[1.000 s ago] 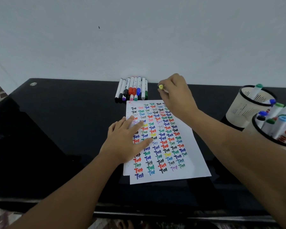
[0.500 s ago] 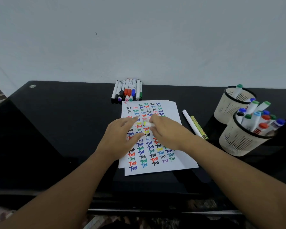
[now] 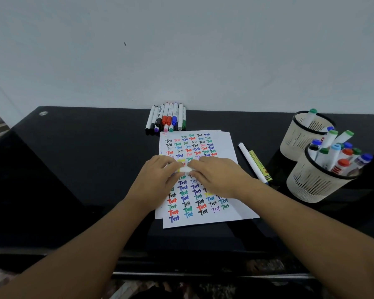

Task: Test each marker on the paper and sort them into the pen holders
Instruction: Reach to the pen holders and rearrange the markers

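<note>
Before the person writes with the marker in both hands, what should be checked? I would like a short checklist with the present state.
1. Marker held by both hands, left hand and right hand: ok.
2. Cap removed: cannot tell, fingers cover it.
3. Paper lies flat on the table: ok.
4. Free space on the paper for a new test word: ok, right margin is blank.
5. Pen holders upright and within view: ok.

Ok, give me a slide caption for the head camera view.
Both hands, left and right, grip a white marker over the test paper, beside two pen holders.
</note>
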